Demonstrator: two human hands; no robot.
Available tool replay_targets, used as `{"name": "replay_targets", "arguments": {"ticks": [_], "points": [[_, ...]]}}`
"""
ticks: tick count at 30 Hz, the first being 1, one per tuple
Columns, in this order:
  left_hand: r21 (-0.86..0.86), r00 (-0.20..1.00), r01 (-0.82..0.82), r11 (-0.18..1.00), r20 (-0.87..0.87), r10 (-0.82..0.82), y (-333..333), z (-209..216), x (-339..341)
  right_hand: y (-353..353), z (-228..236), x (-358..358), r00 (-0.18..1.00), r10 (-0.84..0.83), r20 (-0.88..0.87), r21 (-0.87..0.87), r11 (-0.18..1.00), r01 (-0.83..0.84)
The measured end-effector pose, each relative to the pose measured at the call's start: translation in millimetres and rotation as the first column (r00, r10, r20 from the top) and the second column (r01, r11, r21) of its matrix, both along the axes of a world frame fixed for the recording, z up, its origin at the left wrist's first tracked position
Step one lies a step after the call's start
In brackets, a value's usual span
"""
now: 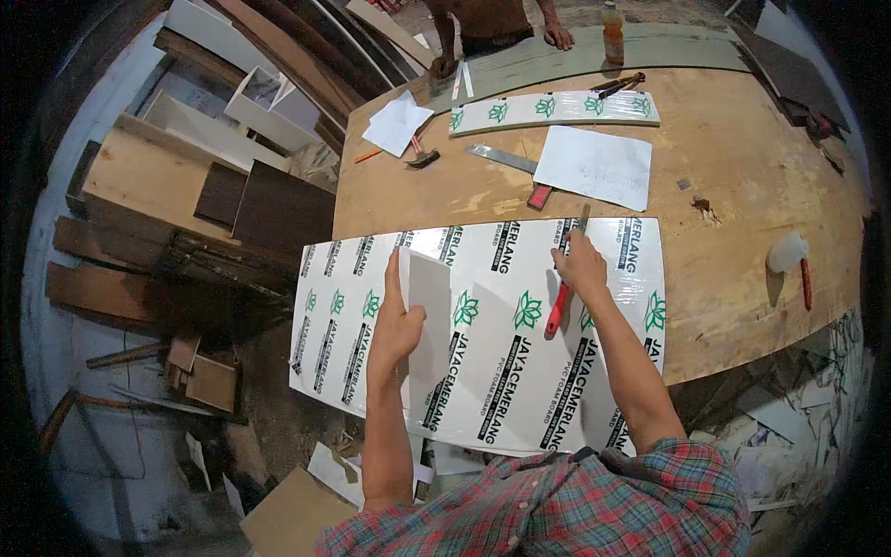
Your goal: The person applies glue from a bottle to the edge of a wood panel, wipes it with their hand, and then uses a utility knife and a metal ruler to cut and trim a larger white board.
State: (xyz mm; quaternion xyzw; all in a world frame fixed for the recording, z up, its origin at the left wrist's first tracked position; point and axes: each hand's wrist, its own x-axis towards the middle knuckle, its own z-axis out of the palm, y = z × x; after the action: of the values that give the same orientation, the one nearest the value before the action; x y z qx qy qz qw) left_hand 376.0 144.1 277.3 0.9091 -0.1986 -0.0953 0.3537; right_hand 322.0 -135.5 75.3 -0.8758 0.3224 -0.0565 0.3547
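Observation:
A large white foam board [492, 306] with green leaf prints lies flat along the near edge of the wooden table. Over its left half, my left hand [394, 320] grips a smaller plain white board piece [430, 320] by its left side, fingers stretched along it and thumb across its edge. My right hand [583, 265] is closed around a slim tool with a red handle [558, 313], above the board's right part. The tool's grey metal end sticks out past my fingers toward the far side; its exact kind is unclear.
Beyond the board lie a square [506, 158], a paper sheet [594, 167], a printed white strip [557, 110], pliers [620, 85] and a hammer [422, 156]. A bottle [613, 32] stands near another person's hand [559, 37]. A white container [787, 252] sits right; planks [148, 176] fill the left.

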Motion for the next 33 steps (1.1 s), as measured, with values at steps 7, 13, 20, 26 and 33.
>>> {"name": "replay_targets", "arguments": {"ticks": [7,13,20,26,33], "points": [[-0.067,0.991,0.066,0.996,-0.109,-0.073,-15,-24,25,-78,-85,150,0.938,0.337,0.075,-0.492,0.831,-0.259],[-0.152,0.975,-0.05,0.987,-0.22,0.016,-3,-36,33,-92,-77,230,0.969,0.238,-0.059,-0.584,0.78,-0.227],[-0.185,0.977,-0.046,0.982,-0.213,0.006,5,-45,40,-101,-60,258,0.89,0.287,-0.354,-0.526,0.725,-0.444],[-0.241,0.961,-0.109,0.964,-0.273,0.04,26,-56,61,-92,-10,267,0.879,0.477,0.002,-0.162,0.867,-0.471],[-0.36,0.924,-0.165,0.918,-0.382,0.016,14,-41,66,-13,111,171,0.766,0.384,0.516,0.195,0.818,-0.542]]}}
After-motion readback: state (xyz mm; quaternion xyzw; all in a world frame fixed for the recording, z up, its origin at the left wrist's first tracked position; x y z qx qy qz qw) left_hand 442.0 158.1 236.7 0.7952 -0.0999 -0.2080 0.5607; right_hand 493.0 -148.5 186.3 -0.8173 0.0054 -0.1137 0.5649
